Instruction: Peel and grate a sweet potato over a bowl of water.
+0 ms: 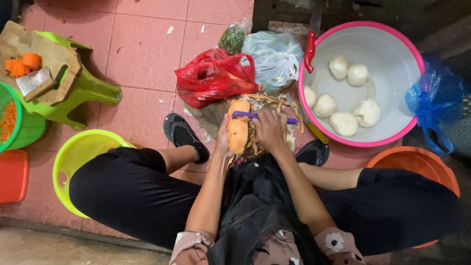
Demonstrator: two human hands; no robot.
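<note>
She squats on the tiles, left hand (223, 140) cupping an orange root vegetable (238, 130) upright over a heap of peelings (255, 142), right hand (270, 128) clenched around a purple peeler (245, 115). A slip on the wet flesh could nick the supporting fingers.

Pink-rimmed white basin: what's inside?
The basin holds six peeled white roots in shallow water; a red handle hooks over its rim. Nothing visible covers the bottom.

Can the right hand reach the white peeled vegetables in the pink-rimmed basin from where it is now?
Probably yes. The right hand holds the purple peeler, so it is occupied, but the basin stands open just beside it, with nothing covering the white vegetables.
</note>
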